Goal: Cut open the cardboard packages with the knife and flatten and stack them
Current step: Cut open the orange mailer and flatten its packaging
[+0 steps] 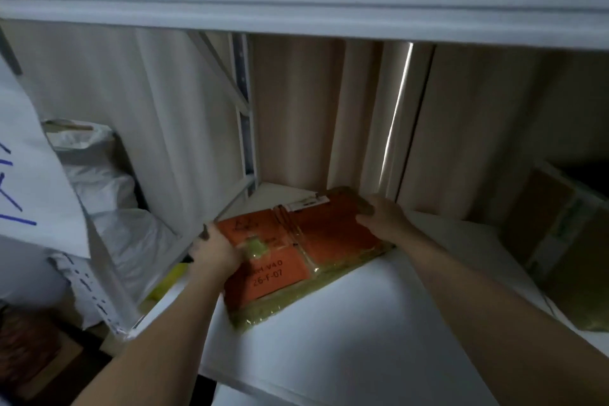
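Observation:
A flattened orange-brown cardboard package (316,241), wrapped with shiny tape and printed with "26-F-07", lies flat on a white shelf (346,323). My left hand (214,250) grips its near-left edge, with the thumb on top. My right hand (382,217) holds its far-right edge, the fingers curled over the corner. A white label sits at the package's far edge. No knife is in sight.
A second cardboard box (566,241) stands on the shelf at the right. White plastic bags (108,201) fill the neighbouring rack at the left, behind a metal upright (245,128). A paper sheet with blue marks (29,175) hangs at the far left. Another shelf runs overhead.

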